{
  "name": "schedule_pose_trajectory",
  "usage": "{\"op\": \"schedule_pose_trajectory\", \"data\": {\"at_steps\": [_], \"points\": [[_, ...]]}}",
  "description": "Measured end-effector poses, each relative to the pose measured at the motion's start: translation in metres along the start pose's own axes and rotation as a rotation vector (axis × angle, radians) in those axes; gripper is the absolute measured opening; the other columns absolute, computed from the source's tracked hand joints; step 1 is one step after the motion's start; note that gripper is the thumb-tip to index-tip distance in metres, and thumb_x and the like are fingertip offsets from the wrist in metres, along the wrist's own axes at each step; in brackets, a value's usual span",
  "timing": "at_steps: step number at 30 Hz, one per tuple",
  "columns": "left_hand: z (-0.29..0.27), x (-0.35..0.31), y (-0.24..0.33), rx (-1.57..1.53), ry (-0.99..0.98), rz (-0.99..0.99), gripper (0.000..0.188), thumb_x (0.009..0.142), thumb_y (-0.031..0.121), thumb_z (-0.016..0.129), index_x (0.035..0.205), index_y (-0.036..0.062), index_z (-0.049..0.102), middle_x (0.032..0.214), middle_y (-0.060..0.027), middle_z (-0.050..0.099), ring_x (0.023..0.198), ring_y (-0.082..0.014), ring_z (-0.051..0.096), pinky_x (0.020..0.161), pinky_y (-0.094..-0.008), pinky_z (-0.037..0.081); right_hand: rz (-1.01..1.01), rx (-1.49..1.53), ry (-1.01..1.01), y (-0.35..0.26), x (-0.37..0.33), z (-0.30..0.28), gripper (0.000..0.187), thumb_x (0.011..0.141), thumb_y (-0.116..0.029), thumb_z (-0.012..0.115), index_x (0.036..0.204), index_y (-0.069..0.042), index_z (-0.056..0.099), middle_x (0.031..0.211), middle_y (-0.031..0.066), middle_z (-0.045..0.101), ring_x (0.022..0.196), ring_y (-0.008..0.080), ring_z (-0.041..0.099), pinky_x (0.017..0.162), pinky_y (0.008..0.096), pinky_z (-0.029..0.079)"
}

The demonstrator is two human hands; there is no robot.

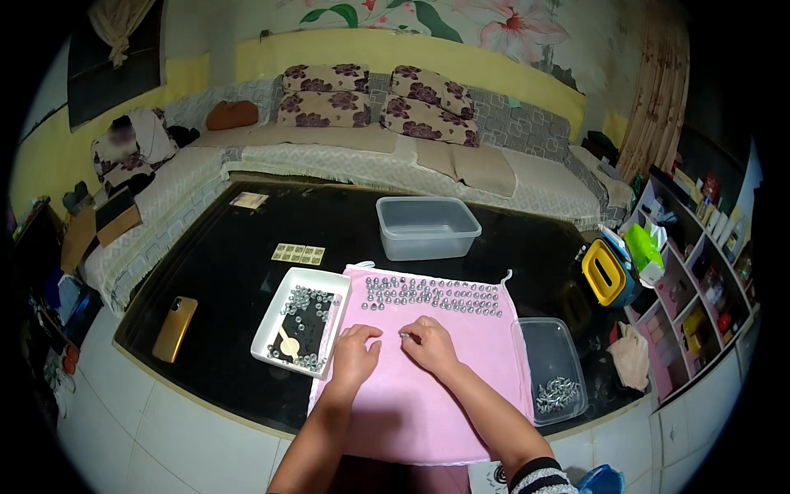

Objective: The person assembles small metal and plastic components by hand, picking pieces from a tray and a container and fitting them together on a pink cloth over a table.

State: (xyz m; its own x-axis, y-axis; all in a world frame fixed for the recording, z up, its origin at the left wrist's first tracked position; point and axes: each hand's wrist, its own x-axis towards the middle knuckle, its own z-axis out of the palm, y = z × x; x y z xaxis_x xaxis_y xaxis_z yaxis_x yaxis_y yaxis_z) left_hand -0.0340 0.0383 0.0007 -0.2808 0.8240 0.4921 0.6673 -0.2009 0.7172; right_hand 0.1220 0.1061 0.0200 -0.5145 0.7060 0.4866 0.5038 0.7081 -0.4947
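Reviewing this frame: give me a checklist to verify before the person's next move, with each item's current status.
1. Right hand has a small silvery piece at its fingertips: ok.
2. Nothing hidden under the left hand: cannot tell, its palm is turned down.
3. Pink cloth spread beneath both hands: ok.
4. Nearest of the rows of silvery pieces filled across: not ok, only a few pieces at its left end.
5. White tray holds loose pieces: ok.
6. Clear container on the right holds silvery parts: ok.
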Motion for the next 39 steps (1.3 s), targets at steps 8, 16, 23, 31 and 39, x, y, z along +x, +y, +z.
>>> {"op": "schedule_pose_trajectory", "data": {"at_steps": [8, 16, 23, 31, 39], "points": [[0.0, 0.0, -0.001, -0.013, 0.032, 0.012, 0.014, 0.067, 0.003, 0.062, 0.081, 0.005, 0.063, 0.083, -0.0104, 0.06, 0.08, -0.027, 0.056, 0.074, -0.0339, 0.044, 0.227, 0.222, 0.025, 0.005, 0.041, 0.019, 0.012, 0.07, -0.008, 0.059, 0.08, -0.002, 0.061, 0.07, 0.0131, 0.059, 0.062, 0.0235, 0.058, 0.058, 0.0303, 0.046], [-0.001, 0.001, 0.002, -0.013, 0.02, -0.003, 0.013, 0.068, 0.003, 0.062, 0.081, 0.005, 0.063, 0.084, -0.0102, 0.06, 0.082, -0.0273, 0.056, 0.075, -0.0337, 0.044, 0.146, 0.116, 0.086, 0.021, 0.053, 0.039, 0.01, 0.073, -0.011, 0.06, 0.079, -0.004, 0.061, 0.069, 0.0087, 0.059, 0.06, 0.0164, 0.057, 0.058, 0.0282, 0.046], [-0.003, 0.001, 0.003, -0.013, 0.027, -0.013, 0.013, 0.067, 0.003, 0.062, 0.08, 0.0052, 0.063, 0.083, -0.0102, 0.06, 0.082, -0.0272, 0.056, 0.075, -0.0343, 0.044, 0.046, 0.041, 0.131, 0.011, 0.054, 0.038, 0.008, 0.07, -0.011, 0.062, 0.073, -0.003, 0.061, 0.072, 0.0105, 0.059, 0.068, 0.0254, 0.057, 0.063, 0.0343, 0.046], [-0.001, 0.0, 0.001, 0.001, 0.042, 0.004, 0.013, 0.066, 0.003, 0.062, 0.079, 0.006, 0.063, 0.082, -0.0101, 0.06, 0.081, -0.0271, 0.056, 0.074, -0.0347, 0.044, -0.012, -0.077, 0.143, 0.012, 0.053, 0.041, 0.007, 0.07, -0.011, 0.062, 0.071, -0.004, 0.061, 0.074, 0.0107, 0.058, 0.074, 0.0278, 0.055, 0.066, 0.0364, 0.045], [0.003, 0.0, 0.002, 0.015, 0.022, 0.031, 0.014, 0.066, 0.004, 0.063, 0.079, 0.0074, 0.063, 0.081, -0.009, 0.06, 0.08, -0.0273, 0.055, 0.074, -0.0356, 0.043, 0.021, -0.13, 0.153, 0.012, 0.048, 0.041, 0.008, 0.072, -0.01, 0.057, 0.075, -0.003, 0.06, 0.076, 0.0125, 0.058, 0.078, 0.0305, 0.055, 0.07, 0.0379, 0.045]]}}
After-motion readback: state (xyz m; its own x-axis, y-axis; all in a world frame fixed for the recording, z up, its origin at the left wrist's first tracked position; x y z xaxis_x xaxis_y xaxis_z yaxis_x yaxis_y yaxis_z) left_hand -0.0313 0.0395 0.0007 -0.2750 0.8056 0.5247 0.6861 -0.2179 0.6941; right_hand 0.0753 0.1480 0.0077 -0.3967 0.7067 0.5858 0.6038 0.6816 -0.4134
